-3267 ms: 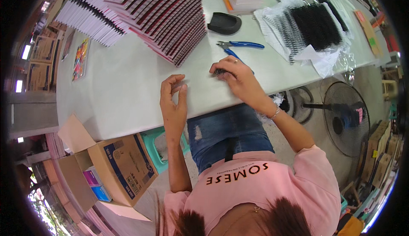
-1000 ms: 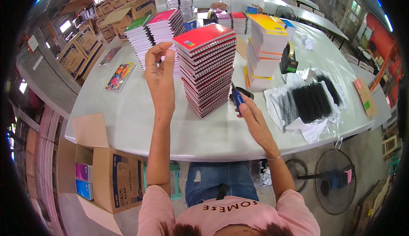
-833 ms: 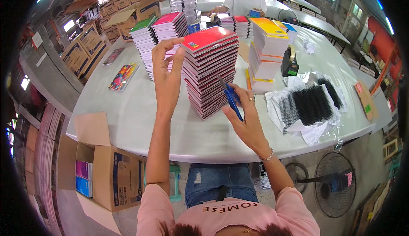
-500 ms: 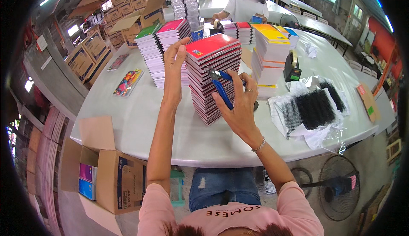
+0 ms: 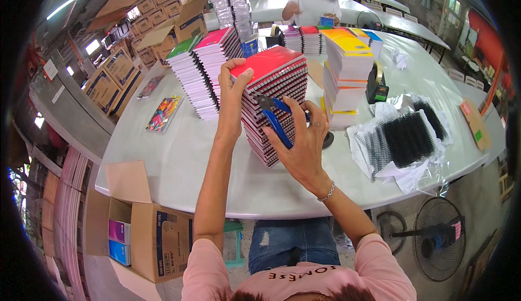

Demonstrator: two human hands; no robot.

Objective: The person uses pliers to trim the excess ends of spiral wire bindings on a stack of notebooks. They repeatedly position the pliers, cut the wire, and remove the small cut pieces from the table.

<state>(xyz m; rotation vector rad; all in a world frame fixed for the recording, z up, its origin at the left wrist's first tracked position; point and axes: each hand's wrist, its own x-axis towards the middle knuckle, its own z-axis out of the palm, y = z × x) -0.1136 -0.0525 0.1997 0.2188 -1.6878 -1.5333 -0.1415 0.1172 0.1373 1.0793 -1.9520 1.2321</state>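
A tall stack of red-covered spiral notebooks (image 5: 271,62) stands before me, its wire bindings facing my side. My left hand (image 5: 232,92) grips the upper left corner of the stack, thumb near the top cover's edge. In my right hand (image 5: 305,149) is a pair of blue-handled cutting pliers (image 5: 278,127). The fingers are wrapped round the handles, which are spread apart. The plier jaws touch or nearly touch the bindings on the near side, below the top cover; the exact contact is too small to tell.
Green and pink notebook stacks (image 5: 194,78) stand left, yellow-topped ones (image 5: 344,67) right. Beside those are a tape dispenser (image 5: 376,84) and black binding coils (image 5: 410,138) on white wrapping. An open carton (image 5: 168,241) and a fan (image 5: 438,238) flank me. Across the table is another person (image 5: 315,5).
My left hand has moved from beside the stack onto its corner and closed there. The pliers have dropped slightly along the bindings. The person opposite has raised a hand.
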